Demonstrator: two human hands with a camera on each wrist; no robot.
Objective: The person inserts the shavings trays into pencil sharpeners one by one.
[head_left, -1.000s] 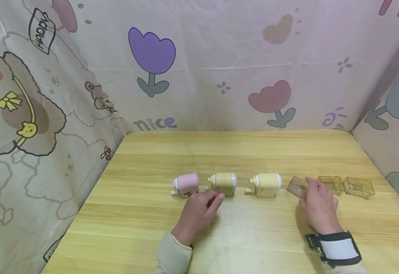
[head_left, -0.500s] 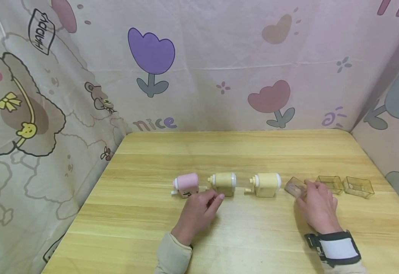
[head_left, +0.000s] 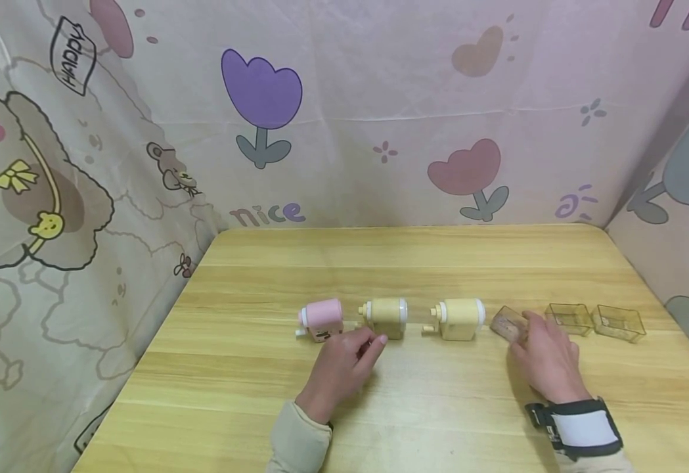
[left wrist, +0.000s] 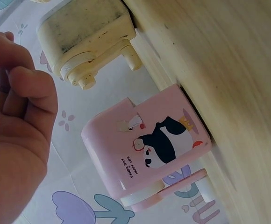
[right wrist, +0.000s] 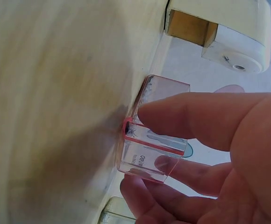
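My right hand (head_left: 548, 362) pinches a clear, pink-tinted shavings drawer (right wrist: 142, 156) between thumb and fingers, low over the tabletop. Seen from the head, this drawer (head_left: 506, 324) sits at an angle right of a cream crank pencil sharpener (head_left: 462, 320). The right wrist view shows an open drawer slot in that sharpener's body (right wrist: 247, 23). My left hand (head_left: 341, 369) lies idle with loosely curled fingers and holds nothing. Nearest to it are a pink crank pencil sharpener (left wrist: 145, 140) with a panda print and a second cream pencil sharpener (head_left: 388, 314), partly covered by the fingers.
Two yellowish clear drawers (head_left: 569, 318) (head_left: 619, 322) stand to the right of my right hand. The sharpeners and drawers form one row across the wooden table (head_left: 415, 263). Printed cloth (head_left: 344, 171) hangs behind the table and along both sides.
The right hand has shifted slightly left, with the pink-tinted drawer moving along toward the right cream sharpener. The left hand has stayed where it was.
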